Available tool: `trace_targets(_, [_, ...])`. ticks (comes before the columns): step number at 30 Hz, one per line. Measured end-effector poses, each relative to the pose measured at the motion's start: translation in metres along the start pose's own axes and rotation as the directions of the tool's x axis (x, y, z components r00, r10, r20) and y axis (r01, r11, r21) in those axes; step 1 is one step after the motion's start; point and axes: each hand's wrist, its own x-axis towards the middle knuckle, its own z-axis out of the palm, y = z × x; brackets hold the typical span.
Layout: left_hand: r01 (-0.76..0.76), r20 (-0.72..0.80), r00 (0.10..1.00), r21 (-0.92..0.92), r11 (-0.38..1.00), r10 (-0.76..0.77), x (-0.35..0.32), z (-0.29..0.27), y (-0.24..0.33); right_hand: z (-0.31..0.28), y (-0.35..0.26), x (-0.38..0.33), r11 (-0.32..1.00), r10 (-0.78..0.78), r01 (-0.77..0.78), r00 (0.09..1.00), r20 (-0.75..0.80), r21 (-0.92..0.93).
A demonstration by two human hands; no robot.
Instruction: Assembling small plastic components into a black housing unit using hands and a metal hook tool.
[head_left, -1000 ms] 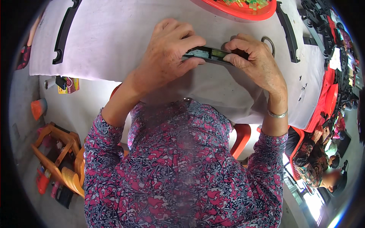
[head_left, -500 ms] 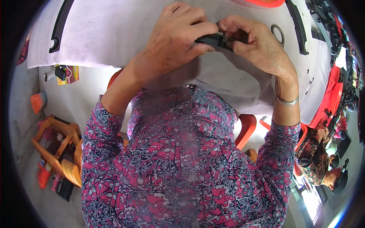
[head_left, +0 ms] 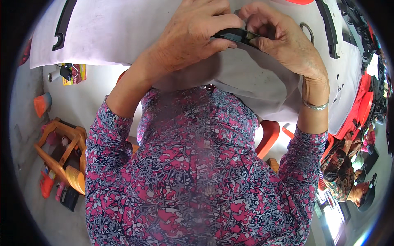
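Above the table's near edge, my left hand (head_left: 193,35) pinches one end of a narrow black plastic piece (head_left: 237,35) between thumb and fingers. My right hand (head_left: 287,43) grips the other end, its thumb pressed against the piece and its fingers curled behind. The piece lies roughly level between both hands; its ends are hidden by my fingers. Just beyond my right hand, a dark ring-shaped loop (head_left: 307,32) lies on the cloth. Farther right is a long black strip (head_left: 328,28), and a similar black strip (head_left: 64,26) lies at the far left.
A pale cloth covers the table (head_left: 119,37). Many black parts (head_left: 361,37) are heaped along the right edge, near red containers (head_left: 365,104). Another person (head_left: 344,176) sits at the right. A wooden chair-like frame (head_left: 63,151) stands on the floor at left.
The view has shifted a little, so my hands and the table appear slightly higher. Both hands keep hold of the black piece, with small finger shifts.
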Motion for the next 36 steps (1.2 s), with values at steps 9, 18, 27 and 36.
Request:
trace_targets(9, [-0.051,0.118,0.992,0.023,0.998,0.048,0.006,-0.006,-0.004,0.007,0.007,-0.005,0.998,-0.036,0.028,0.987,-0.156,-0.053])
trace_targets(18, [0.037,0.289,0.956,0.083,0.996,-0.060,0.016,-0.019,0.010,0.003,0.037,0.003,0.947,-0.134,0.166,0.982,-0.132,0.274])
trace_targets(27, [0.081,0.280,0.956,0.028,0.996,-0.086,0.016,-0.020,0.012,-0.016,0.044,-0.032,0.990,-0.140,0.135,0.949,-0.284,-0.037])
trace_targets(36, [0.164,0.317,0.940,-0.092,0.982,-0.128,0.028,-0.011,0.023,-0.010,0.053,-0.021,0.970,-0.191,0.162,0.969,-0.159,-0.180])
